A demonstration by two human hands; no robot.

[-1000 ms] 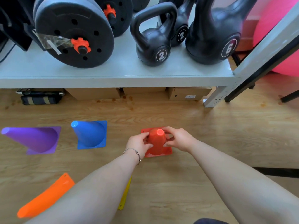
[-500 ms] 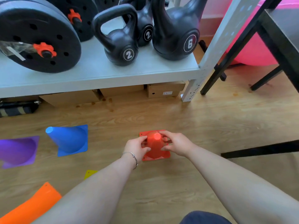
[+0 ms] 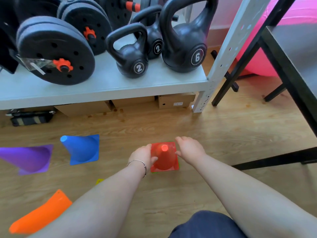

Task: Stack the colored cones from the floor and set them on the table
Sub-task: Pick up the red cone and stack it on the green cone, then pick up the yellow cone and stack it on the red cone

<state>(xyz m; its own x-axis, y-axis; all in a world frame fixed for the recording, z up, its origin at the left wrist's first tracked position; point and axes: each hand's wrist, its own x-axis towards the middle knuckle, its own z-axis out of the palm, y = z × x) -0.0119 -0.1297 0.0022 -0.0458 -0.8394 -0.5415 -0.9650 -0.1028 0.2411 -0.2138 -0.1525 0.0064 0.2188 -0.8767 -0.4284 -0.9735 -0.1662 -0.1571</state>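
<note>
A red cone [image 3: 165, 160] stands upright on the wooden floor, with a thin green edge showing under its base. My left hand [image 3: 142, 155] grips its left side, thumb on the front. Just right of the cone, my right hand [image 3: 190, 150] hovers with fingers apart and holds nothing. To the left are a blue cone [image 3: 82, 150] and a purple cone [image 3: 29, 158]. An orange cone [image 3: 39, 215] lies at the lower left. A yellow corner [image 3: 99, 181] peeks out beside my left forearm. The dark-framed table [image 3: 295, 40] stands at the right.
A grey shelf [image 3: 103, 86] ahead carries black kettlebells [image 3: 132, 60] and weight plates [image 3: 56, 52]. Cardboard boxes [image 3: 175, 101] sit beneath it. A pink exercise ball [image 3: 253, 64] lies behind the table legs. My knee [image 3: 205, 225] is at the bottom edge.
My right hand has let go of the red cone and opened beside it. My left hand has slid lower on the cone's side. The view has tilted up and to the left.
</note>
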